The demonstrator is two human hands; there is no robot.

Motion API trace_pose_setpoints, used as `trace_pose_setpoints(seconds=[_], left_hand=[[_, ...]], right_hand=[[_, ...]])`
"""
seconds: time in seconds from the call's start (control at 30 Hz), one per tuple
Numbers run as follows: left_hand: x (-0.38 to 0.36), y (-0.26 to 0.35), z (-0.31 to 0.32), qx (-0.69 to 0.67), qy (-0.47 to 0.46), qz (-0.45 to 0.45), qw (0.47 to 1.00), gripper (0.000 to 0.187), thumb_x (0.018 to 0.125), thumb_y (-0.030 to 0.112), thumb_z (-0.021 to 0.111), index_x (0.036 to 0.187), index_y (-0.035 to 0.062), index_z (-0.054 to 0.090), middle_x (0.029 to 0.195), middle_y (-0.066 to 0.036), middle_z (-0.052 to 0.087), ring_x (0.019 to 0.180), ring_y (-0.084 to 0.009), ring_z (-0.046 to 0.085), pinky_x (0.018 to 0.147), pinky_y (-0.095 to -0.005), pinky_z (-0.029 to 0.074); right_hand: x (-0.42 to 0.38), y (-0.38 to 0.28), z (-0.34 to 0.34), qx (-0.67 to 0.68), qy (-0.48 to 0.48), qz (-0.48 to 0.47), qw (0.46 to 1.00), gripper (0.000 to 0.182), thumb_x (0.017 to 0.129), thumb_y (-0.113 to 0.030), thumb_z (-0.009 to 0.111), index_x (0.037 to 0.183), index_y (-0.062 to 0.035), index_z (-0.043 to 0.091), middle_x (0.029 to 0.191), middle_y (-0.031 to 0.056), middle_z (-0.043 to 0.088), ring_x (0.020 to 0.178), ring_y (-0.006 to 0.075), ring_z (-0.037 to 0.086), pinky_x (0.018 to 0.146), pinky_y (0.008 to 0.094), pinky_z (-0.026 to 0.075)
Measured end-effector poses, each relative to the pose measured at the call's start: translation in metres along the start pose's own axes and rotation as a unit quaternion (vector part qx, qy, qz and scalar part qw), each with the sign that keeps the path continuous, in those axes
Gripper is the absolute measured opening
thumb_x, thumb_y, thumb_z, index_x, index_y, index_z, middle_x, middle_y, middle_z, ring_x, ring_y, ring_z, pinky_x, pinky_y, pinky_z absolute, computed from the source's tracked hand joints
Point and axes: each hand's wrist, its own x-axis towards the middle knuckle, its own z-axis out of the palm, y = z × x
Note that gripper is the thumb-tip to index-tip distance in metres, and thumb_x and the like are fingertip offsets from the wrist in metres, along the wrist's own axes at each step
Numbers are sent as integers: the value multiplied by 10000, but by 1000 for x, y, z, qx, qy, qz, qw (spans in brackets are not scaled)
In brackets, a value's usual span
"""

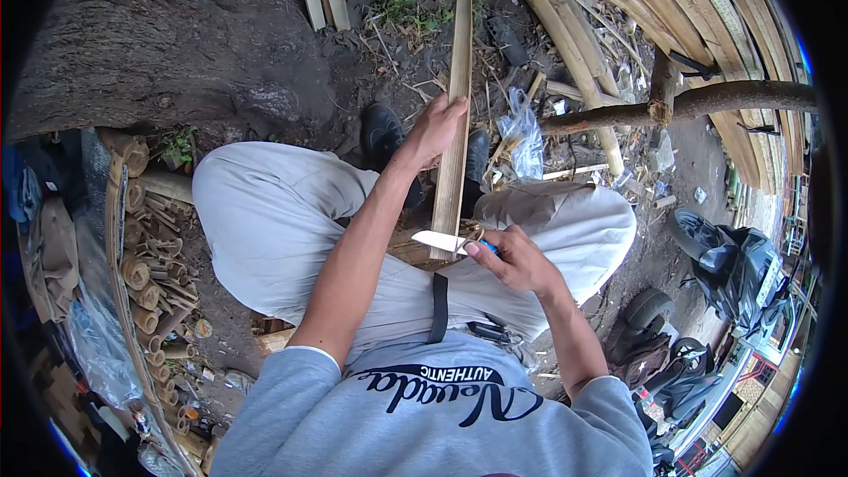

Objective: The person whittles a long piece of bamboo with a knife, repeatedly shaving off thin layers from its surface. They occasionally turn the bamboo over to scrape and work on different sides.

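A long split bamboo strip [453, 150] runs upright through the picture between my knees, its lower end near my lap. My left hand [435, 130] is wrapped round the strip about midway along its visible length. In my right hand [511, 258] is a knife with a blue handle, held closed in the fingers. The knife's pale blade [437, 240] points left and lies across the strip close to its lower end. A thin curl of material shows beside the blade at my right fingers.
A thick tree trunk [168, 35] lies at the upper left. Cut bamboo pieces [146, 283] are stacked at the left. Long bamboo strips [689, 9] lean at the upper right, by a branch [707, 102]. A plastic bag [523, 134] lies beyond my knee. A motorbike [729, 269] stands at the right.
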Motion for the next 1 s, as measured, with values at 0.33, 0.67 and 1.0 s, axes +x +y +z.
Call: trace_pose_setpoints(seconds=[0.33,0.67,1.0], left_hand=[[-1,-2,5,38,10,17,999,296,1074,317,512,956,48,554,753,25,493,664,-69,443,574,-303,399],[2,-5,0,0,10,14,1000,278,1070,309,515,950,63,563,735,37,483,650,-68,438,565,-298,394],[1,5,0,61,1,-3,998,326,1072,346,522,1084,35,619,827,19,568,729,-62,506,637,-275,438]], right_hand=[[-4,7,4,16,5,-4,1000,475,1047,-372,584,788,25,570,579,201,453,553,368,449,581,449,382],[-2,10,15,68,29,-28,997,460,1061,-330,586,764,20,562,531,66,333,503,158,304,482,381,281],[-2,17,13,77,-5,10,997,469,1060,-359,576,792,25,586,564,97,373,548,190,343,524,388,329]])
